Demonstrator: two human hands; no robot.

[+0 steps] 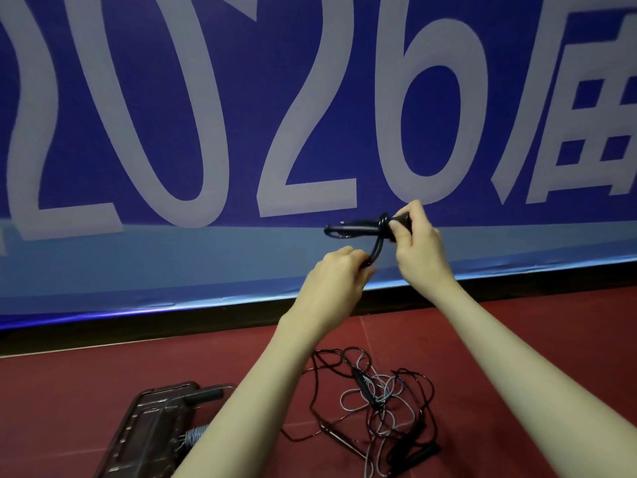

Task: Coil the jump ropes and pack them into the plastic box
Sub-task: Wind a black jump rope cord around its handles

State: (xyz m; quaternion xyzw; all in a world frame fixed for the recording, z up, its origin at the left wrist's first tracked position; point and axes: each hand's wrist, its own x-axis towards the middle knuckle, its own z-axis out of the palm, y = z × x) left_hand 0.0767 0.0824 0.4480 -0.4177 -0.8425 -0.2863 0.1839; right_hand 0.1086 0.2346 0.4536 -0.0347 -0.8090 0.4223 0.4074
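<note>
Both hands grip one coiled black rope [358,228]: right hand [418,243] pinches handles, left hand [339,274] pinches loop

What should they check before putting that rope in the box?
1. Right hand grips the handles: ok.
2. Left hand holds the cord loop: ok.
3. Cord wrapped round the handles: ok; whether the wrap is tight: cannot tell.
4. Box open and within reach at lower left: ok.
5. Room left in the box: cannot tell, an arm hides part of it.
6. Other ropes coiled: not ok, they lie tangled on the floor.
</note>
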